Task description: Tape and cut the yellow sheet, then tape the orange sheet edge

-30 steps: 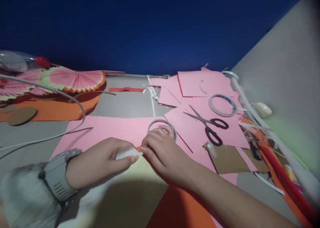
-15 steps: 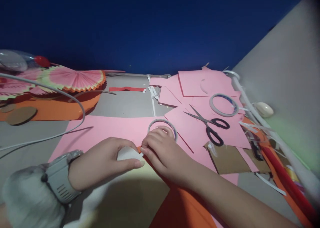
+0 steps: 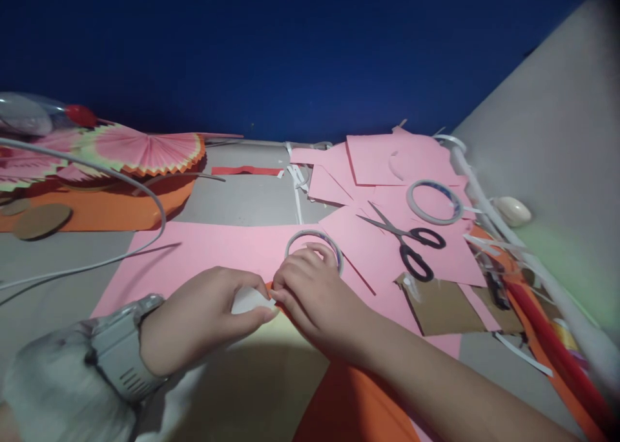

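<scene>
My left hand (image 3: 208,319), a grey watch (image 3: 128,358) on its wrist, pinches the far edge of a pale yellow sheet of paper (image 3: 256,377) between thumb and fingers. Pressed close against those fingertips, my right hand (image 3: 314,296) is closed in a pinch at the same edge. A tiny white bit shows where the fingertips meet; what the right fingers grip is mostly hidden. Orange paper (image 3: 353,410) lies along the pale sheet's right side. Just beyond my right hand, a roll of tape (image 3: 314,233) rests on a large pink sheet (image 3: 203,248).
Black-handled scissors (image 3: 398,233) and another tape roll (image 3: 411,203) lie on pink paper to the right, near brown cardboard (image 3: 440,309). Pleated paper fans (image 3: 145,148) and a cardboard disc (image 3: 42,222) sit at the left. A cable (image 3: 157,203) loops across the left side.
My left hand and wrist have shifted very slightly right. Both hands keep their pinch at the paper's edge, and the surrounding things stay put.
</scene>
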{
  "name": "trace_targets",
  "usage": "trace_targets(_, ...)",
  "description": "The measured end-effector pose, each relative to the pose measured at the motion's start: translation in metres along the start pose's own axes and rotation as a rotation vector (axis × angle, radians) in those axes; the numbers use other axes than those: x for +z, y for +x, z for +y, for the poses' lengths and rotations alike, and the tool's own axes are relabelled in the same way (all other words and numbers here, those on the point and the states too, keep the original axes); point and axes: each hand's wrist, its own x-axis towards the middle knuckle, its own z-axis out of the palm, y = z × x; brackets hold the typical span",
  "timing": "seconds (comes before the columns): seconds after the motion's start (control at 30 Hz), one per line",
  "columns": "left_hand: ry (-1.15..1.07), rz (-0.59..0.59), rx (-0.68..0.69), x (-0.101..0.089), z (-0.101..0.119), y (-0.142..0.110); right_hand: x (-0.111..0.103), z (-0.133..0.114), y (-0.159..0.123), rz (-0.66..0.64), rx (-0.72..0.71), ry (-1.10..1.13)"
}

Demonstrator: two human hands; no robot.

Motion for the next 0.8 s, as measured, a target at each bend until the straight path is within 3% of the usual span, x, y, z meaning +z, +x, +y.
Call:
trace_targets(0.5, -0.011, -0.03, -0.004, -0.0019, 0.0012, -0.0003, 0.0022, 0.0, 0.0005, 0.023, -0.009, -0.014)
trace_targets(0.8, -0.085, -0.036, -0.006, -0.003, 0.0029, -0.0017, -0.0071, 0.0014, -0.0009, 0.036, 0.014, 0.069)
